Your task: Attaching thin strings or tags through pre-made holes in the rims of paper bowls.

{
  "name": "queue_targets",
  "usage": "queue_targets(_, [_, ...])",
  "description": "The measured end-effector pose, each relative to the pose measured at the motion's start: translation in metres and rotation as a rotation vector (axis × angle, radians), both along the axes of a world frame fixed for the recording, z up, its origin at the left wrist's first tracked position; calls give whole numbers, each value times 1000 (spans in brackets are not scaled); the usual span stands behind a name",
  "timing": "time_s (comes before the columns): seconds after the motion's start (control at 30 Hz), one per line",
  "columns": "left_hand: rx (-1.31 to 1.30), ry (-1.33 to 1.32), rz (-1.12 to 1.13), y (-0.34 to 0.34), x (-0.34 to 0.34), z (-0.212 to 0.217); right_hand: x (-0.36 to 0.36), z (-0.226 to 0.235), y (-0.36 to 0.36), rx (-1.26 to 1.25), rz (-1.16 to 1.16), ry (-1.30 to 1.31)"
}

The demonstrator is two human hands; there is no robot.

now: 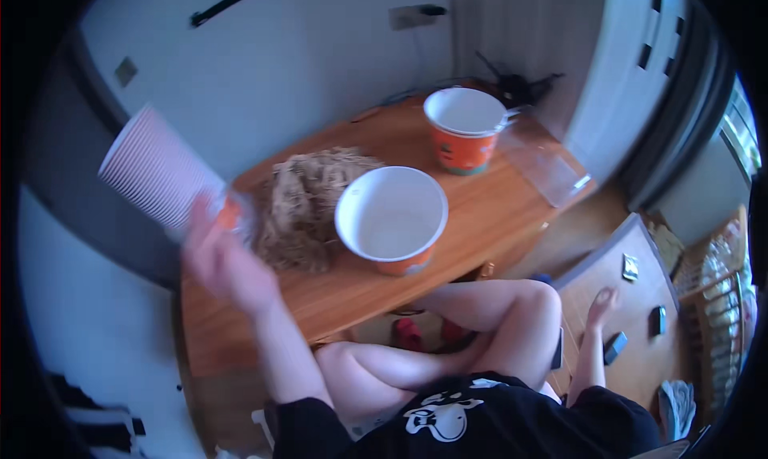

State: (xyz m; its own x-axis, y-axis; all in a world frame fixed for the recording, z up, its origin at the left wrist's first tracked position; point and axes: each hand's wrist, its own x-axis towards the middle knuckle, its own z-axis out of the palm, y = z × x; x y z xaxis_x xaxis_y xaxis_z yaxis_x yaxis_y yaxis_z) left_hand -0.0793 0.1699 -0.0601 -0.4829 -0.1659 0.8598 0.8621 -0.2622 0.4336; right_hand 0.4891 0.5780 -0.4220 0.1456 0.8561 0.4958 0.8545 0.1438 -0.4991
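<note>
My left hand [228, 263], smeared by motion, is closed around the lower end of a tall stack of nested white-rimmed paper buckets [158, 169]. The stack leans up and left, off the table, and a bit of orange shows near my fingers. Just right of that hand lies a heap of brown shredded paper [308, 199]. Beside the heap, a white-lined orange paper bucket [392, 215] stands upright near the table's front edge. My right hand [606, 305] is out at the right, away from the table. It looks small and blurred, and its finger pose is unclear.
Farther back on the wooden table [472, 223] stands a second orange bucket [466, 135], beside a clear plastic sheet or tray [552, 175]. A black cable bundle [520, 83] lies at the back corner. Small packets [630, 267] and a wooden rack [724, 275] are at right.
</note>
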Motion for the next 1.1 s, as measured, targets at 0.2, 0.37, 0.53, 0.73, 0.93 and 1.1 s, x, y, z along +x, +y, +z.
queue_targets(0.2, [-737, -12, 316, 64, -108, -74, -279, 289, -61, 541, 1019, 153])
queue_targets(0.37, [-1000, -16, 457, 76, -105, -105, -458, 384, -88, 112, 1730, -63])
queue_targets(0.53, [-1031, 18, 494, 84, -100, -118, -578, 347, -74, -202, 1810, -443])
queue_targets(0.73, [-875, 68, 382, 81, -86, -101, -579, 349, -97, -346, 1897, -307])
queue_targets(0.93, [-573, -478, -701, 91, -67, -103, -540, 375, -123, 172, 2127, -474])
queue_targets(1.1, [-477, -619, -957, 100, -63, -113, -553, 358, -121, 348, 2128, -552])
